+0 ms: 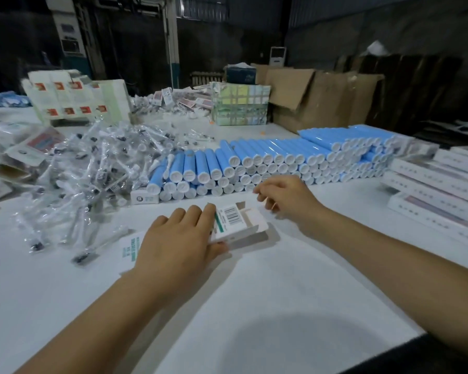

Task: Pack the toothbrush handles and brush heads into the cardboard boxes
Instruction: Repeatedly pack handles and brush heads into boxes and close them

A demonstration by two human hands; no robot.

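A small white cardboard box (235, 225) with a barcode lay on the white worktop (254, 306), its end flaps open towards the right. The left hand (179, 244) gripped it, fingers over the top and thumb along the near side. The right hand (284, 195) hovered just beyond the box, fingers loosely curled, holding nothing. Behind them lay stacked blue toothbrush handles (268, 160); to the left, a heap of bagged brush heads (92, 168). Flat white boxes (438, 190) were stacked at the right.
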